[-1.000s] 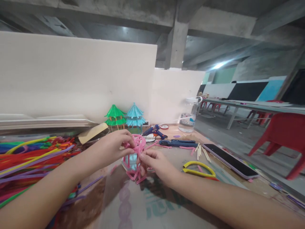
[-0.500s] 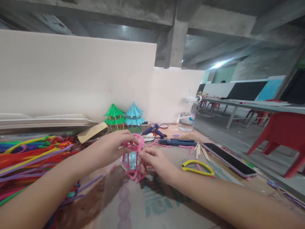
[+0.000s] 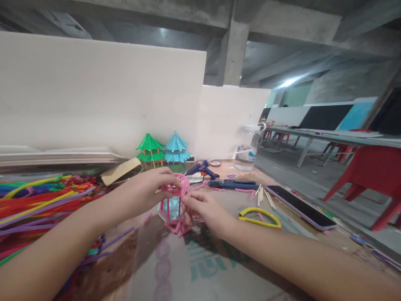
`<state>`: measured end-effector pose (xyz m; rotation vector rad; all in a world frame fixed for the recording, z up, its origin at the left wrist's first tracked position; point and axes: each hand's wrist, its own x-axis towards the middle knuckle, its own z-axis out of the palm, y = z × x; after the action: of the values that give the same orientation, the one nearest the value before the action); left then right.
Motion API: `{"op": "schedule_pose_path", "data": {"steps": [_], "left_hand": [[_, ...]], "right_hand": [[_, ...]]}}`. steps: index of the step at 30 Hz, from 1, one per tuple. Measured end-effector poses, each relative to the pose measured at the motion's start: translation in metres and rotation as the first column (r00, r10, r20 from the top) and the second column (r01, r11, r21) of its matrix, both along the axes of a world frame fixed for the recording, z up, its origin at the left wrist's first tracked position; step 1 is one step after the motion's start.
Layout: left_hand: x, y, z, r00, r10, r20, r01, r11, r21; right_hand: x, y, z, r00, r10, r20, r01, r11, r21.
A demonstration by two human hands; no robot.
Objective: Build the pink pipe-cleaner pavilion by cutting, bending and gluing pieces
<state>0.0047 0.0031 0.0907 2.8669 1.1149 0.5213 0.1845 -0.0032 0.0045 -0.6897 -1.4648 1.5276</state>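
In the middle of the table stands a small pink pavilion frame (image 3: 180,207) built of pipe cleaners, with thin posts between a top ring and a base. My left hand (image 3: 161,184) closes on its top ring from the left. At the right side, my right hand (image 3: 202,209) has its fingers pinched together against a post just under the ring; whether a separate small piece is between them is hidden. Behind the frame are a finished-looking green pavilion (image 3: 149,144) and a light blue pavilion (image 3: 176,144), both with layered roofs.
Colourful pipe cleaners (image 3: 40,209) pile up on the left. A blue glue gun (image 3: 200,168), dark blue pliers-like tool (image 3: 233,184) and water bottle (image 3: 246,150) stand or lie behind. Rightward are wooden sticks (image 3: 260,195), a yellow loop (image 3: 260,218) and a phone (image 3: 299,205). A white partition (image 3: 103,96) closes the back.
Both hands keep their hold at the pink frame with hardly any movement. The whole view has shifted slightly, so things appear a little higher.
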Motion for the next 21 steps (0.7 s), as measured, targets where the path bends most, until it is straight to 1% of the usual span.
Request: {"op": "schedule_pose_path", "data": {"steps": [5, 10, 15, 19, 21], "left_hand": [[-0.0021, 0.0001, -0.0022, 1.0, 0.009, -0.004, -0.009, 1.0, -0.013], [-0.0021, 0.0009, -0.0038, 0.998, 0.031, 0.059, -0.028, 0.999, -0.04], [-0.0017, 0.0006, -0.0032, 1.0, -0.005, 0.01, 0.005, 1.0, -0.001], [-0.0018, -0.0011, -0.0029, 0.999, 0.038, 0.018, -0.038, 0.999, -0.014], [-0.002, -0.0014, -0.0032, 0.999, 0.034, 0.018, -0.033, 0.999, -0.015]], "right_hand": [[0.0002, -0.0001, 0.0005, 1.0, -0.004, -0.001, 0.004, 1.0, -0.002], [-0.0002, -0.0002, 0.0002, 1.0, -0.01, -0.003, 0.01, 1.0, 0.004], [-0.0006, 0.0012, -0.0013, 1.0, -0.011, -0.023, 0.011, 1.0, 0.001], [-0.0008, 0.0034, -0.0031, 0.998, 0.021, -0.056, -0.02, 1.0, 0.012], [-0.0011, 0.0038, -0.0035, 0.998, 0.021, -0.063, -0.019, 1.0, 0.02]]}}
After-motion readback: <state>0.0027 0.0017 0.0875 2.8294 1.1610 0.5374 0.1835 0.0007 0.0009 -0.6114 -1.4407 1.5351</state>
